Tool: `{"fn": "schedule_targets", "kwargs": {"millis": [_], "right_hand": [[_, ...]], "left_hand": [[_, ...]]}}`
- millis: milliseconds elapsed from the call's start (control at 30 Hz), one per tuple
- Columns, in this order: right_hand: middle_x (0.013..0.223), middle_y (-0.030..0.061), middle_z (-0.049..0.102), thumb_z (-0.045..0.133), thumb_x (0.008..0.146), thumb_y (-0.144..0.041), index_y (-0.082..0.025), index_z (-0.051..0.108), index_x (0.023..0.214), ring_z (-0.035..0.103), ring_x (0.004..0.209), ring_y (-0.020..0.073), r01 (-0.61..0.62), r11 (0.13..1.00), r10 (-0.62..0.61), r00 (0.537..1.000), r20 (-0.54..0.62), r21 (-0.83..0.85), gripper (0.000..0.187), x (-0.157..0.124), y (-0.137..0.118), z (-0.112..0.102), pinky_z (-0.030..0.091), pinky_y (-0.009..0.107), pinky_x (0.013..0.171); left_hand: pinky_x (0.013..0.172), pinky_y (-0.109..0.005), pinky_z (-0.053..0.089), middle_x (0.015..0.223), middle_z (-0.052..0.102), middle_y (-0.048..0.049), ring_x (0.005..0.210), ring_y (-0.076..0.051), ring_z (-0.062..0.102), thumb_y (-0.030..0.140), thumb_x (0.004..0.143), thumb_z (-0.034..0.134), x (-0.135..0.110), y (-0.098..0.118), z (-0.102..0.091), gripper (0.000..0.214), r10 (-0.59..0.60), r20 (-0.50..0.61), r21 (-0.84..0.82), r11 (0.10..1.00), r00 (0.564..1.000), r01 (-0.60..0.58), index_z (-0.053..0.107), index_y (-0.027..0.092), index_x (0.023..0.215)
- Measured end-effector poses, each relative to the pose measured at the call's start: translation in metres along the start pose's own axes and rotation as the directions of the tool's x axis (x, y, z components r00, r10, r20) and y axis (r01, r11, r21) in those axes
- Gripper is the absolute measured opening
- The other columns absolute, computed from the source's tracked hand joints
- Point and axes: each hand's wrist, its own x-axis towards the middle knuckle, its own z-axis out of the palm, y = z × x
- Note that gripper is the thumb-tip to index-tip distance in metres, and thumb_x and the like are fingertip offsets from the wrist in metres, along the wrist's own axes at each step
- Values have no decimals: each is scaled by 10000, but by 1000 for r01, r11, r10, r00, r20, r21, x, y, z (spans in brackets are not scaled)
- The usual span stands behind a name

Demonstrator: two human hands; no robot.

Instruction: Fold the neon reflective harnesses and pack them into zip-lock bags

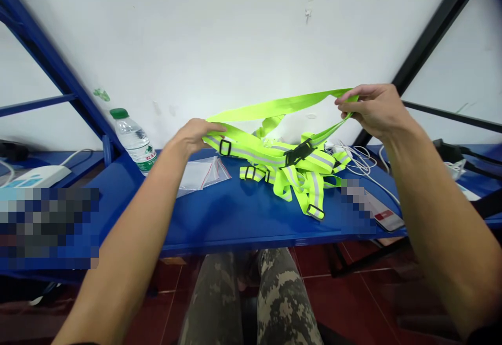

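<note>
A neon yellow-green reflective strap [274, 107] is stretched in a loop between my two hands, above the blue table. My left hand [194, 135] is closed on the loop's left end, beside a black slider buckle [225, 147]. On the right, my right hand [371, 105] pinches the other end between thumb and fingers. A black side-release buckle [298, 152] joins the front run of the loop. Under it lies a tangled heap of the same reflective straps [309, 183], grey-striped and with several black sliders. Part of the heap is hidden behind the loop.
Clear zip bags [204, 173] lie left of the heap, near a green-capped water bottle [135, 141]. To the right are a phone [384, 211] and white cables [361, 162]. The blue table [243, 225] backs onto a white wall, with frame posts at both sides.
</note>
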Motion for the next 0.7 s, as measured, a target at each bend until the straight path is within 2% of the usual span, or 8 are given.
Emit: {"fn": "schedule_targets", "kwargs": {"millis": [67, 167, 300, 367, 433, 533, 600, 700], "right_hand": [[684, 41, 630, 644, 598, 55, -184, 488, 618, 594, 667, 141, -4, 997, 0, 999, -46, -75, 287, 5, 10, -1, 357, 266, 522], [675, 10, 642, 577, 660, 48, -235, 405, 758, 497, 505, 100, -27, 993, 12, 991, -133, -116, 346, 13, 19, 2, 314, 251, 467], [572, -61, 527, 578, 715, -3, -252, 390, 883, 424, 460, 99, -53, 995, 13, 913, -407, -86, 355, 18, 16, 15, 295, 237, 446], [572, -64, 481, 579, 703, -2, -240, 424, 841, 431, 477, 98, -24, 997, -13, 900, -436, -80, 315, 19, 10, 21, 309, 233, 447], [603, -48, 486, 574, 691, -1, -221, 467, 789, 453, 490, 97, -37, 999, 30, 936, -352, -13, 263, 18, 3, 24, 368, 246, 468], [621, -19, 538, 610, 637, 10, -198, 561, 795, 531, 530, 124, -189, 982, 191, 973, -128, 31, 265, 14, -4, 21, 464, 292, 533], [636, 11, 597, 688, 605, -6, -185, 637, 821, 583, 579, 158, -273, 950, 289, 953, 95, -149, 285, 10, -4, 19, 476, 302, 549], [585, 16, 587, 798, 588, -97, -182, 676, 718, 571, 605, 186, -212, 841, 378, 888, 261, -497, 198, 5, 0, 26, 427, 287, 510]], "left_hand": [[846, -394, 548, 881, 699, -106, 911, -253, 670, 172, 612, 774, -6, 2, -10, 284, -19, 317, -140, 988, 948, 66, 657, 126, 866], [857, -378, 550, 886, 712, -98, 927, -251, 680, 165, 588, 820, -12, 0, -13, 309, -23, 373, -103, 992, 928, 66, 675, 143, 860], [738, -388, 549, 782, 662, -91, 893, -287, 663, 273, 519, 890, -10, -8, -6, 343, -34, -18, 272, 961, 999, 38, 595, 169, 658], [713, -390, 529, 732, 621, -94, 934, -331, 640, 348, 483, 905, -6, -11, -3, 430, 87, -246, 527, 848, 965, 58, 518, 189, 581], [719, -385, 513, 712, 600, -97, 976, -357, 619, 401, 466, 905, -3, -15, -3, 475, 198, -358, 637, 766, 912, 83, 487, 198, 566], [688, -351, 515, 697, 599, -73, 889, -307, 638, 370, 506, 883, 2, -21, -7, 410, 139, -424, 406, 912, 895, 50, 549, 180, 652], [659, -337, 528, 699, 614, -51, 755, -238, 646, 286, 558, 848, 6, -25, -10, 353, 0, -372, 52, 998, 928, 21, 597, 158, 770], [644, -343, 551, 673, 617, -15, 576, -156, 595, 203, 633, 782, 8, -28, -12, 326, -139, -240, -295, 953, 961, 64, 612, 154, 906]]}}
